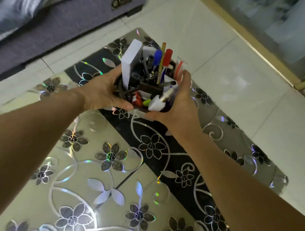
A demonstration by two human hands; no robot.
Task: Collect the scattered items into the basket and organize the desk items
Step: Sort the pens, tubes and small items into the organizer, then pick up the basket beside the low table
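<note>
A dark brown basket [149,88] with inner dividers sits at the far end of the glass desk [97,169]. It is crammed with items: a white box [129,61] standing upright, a blue-capped marker [157,56], a red-capped marker [167,56], a gold stick, dark pens, a red item and a white plug. My left hand [100,92] grips the basket's left side. My right hand [177,101] holds its right and near side, fingers curled up by a red-and-white tube [179,67]. The basket's base is hidden behind my hands.
The desk top is glass with a silver and black flower pattern; its right edge [245,135] drops to white floor tiles [228,68]. A grey-purple bed base [62,30] lies beyond. A frosted glass door [278,6] with a gold frame stands at the right.
</note>
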